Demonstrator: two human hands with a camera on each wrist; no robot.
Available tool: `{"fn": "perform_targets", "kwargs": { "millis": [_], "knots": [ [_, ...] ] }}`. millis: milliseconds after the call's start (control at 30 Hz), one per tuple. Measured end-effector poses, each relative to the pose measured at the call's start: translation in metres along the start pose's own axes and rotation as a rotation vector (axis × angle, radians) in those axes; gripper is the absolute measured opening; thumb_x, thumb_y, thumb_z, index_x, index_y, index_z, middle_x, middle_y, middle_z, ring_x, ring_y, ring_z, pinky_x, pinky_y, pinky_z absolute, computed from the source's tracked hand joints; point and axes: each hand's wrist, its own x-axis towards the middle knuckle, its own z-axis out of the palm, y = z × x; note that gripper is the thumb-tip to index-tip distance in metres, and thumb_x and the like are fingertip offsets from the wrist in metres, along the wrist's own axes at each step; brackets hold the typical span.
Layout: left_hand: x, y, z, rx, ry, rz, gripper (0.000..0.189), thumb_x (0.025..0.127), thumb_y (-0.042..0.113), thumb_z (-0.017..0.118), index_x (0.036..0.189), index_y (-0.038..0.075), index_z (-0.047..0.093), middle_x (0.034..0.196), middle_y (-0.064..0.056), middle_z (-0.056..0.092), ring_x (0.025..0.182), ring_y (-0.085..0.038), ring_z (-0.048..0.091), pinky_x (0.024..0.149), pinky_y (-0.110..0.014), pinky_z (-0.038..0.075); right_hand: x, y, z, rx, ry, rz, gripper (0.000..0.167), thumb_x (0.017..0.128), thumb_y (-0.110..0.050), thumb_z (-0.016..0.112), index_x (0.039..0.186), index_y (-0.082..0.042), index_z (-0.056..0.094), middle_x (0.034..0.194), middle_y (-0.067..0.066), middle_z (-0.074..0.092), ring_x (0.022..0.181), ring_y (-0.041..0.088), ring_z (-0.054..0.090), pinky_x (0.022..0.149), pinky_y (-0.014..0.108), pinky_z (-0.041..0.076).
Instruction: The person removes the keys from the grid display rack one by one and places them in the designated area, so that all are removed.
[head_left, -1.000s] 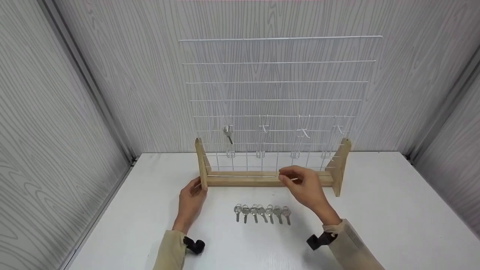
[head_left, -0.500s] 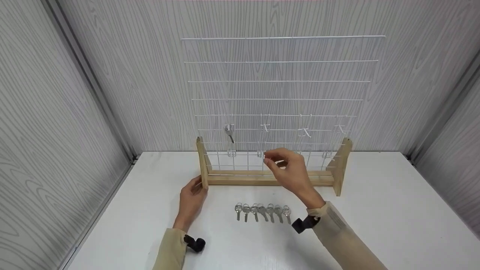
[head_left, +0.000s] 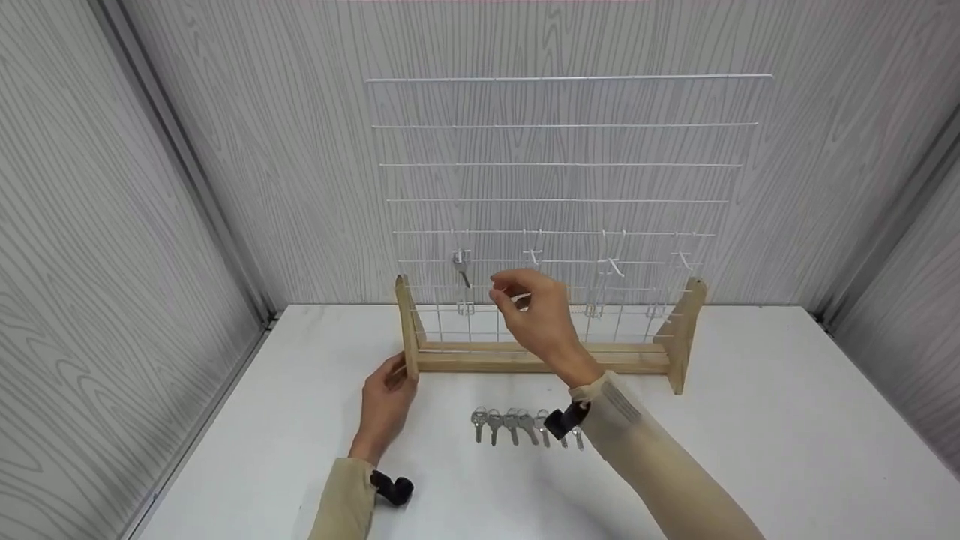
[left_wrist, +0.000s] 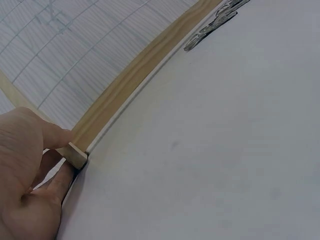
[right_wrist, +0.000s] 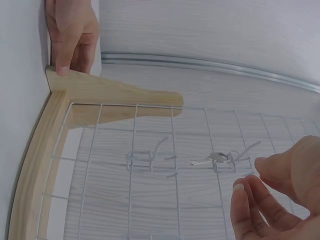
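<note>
A white wire grid rack (head_left: 570, 201) stands on a wooden base (head_left: 480, 362) with a wooden side piece at each end. My left hand (head_left: 386, 405) grips the foot of the left side piece (left_wrist: 75, 156), thumb on one face and fingers behind. One silver key (right_wrist: 218, 157) with a small ring hangs from the upper left hook. My right hand (head_left: 541, 315) is raised before the grid, right of that key. In the right wrist view its thumb and fingertips are apart, with nothing between them, close to the hook (right_wrist: 250, 148).
Several silver keys (head_left: 495, 426) lie in a row on the white table (head_left: 787, 420) before the rack, partly covered by the right wrist camera (head_left: 566, 420). Other white hooks (head_left: 613, 267) hang on the grid. Grey wood-patterned panels (head_left: 97, 247) enclose the table.
My right hand has moved left and up across the front of the grid toward the hanging key. The left hand keeps its hold on the side piece.
</note>
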Motion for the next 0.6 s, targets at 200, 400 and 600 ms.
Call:
{"fn": "perform_targets", "kwargs": {
  "millis": [200, 400, 600],
  "knots": [
    [0.000, 0.000, 0.000, 0.016, 0.001, -0.007, 0.053, 0.108, 0.014, 0.062, 0.159, 0.008, 0.049, 0.159, -0.017, 0.053, 0.148, -0.035, 0.053, 0.120, -0.040, 0.051, 0.012, -0.001, 0.020, -0.007, 0.058, -0.024, 0.019, 0.099, -0.004, 0.074, 0.117, 0.001, 0.078, 0.106, 0.015, 0.078, 0.093, 0.027, 0.077, 0.076, 0.035, 0.068],
    [0.000, 0.003, -0.002, 0.009, 0.002, -0.006, 0.054, 0.107, 0.012, 0.062, 0.159, 0.008, 0.049, 0.158, -0.018, 0.053, 0.147, -0.036, 0.053, 0.120, -0.041, 0.051, 0.029, -0.002, 0.033, -0.037, 0.059, 0.013, 0.021, 0.100, -0.004, 0.072, 0.120, 0.003, 0.076, 0.108, 0.016, 0.077, 0.096, 0.028, 0.076, 0.078, 0.035, 0.068],
    [0.000, 0.002, -0.001, -0.013, -0.009, -0.010, 0.053, 0.107, 0.012, 0.062, 0.158, 0.009, 0.050, 0.158, -0.019, 0.053, 0.147, -0.038, 0.053, 0.121, -0.046, 0.050, 0.044, -0.006, 0.043, -0.071, 0.032, 0.061, 0.025, 0.101, -0.004, 0.071, 0.125, 0.001, 0.076, 0.110, 0.015, 0.076, 0.096, 0.027, 0.076, 0.080, 0.033, 0.067]
  ]
}}
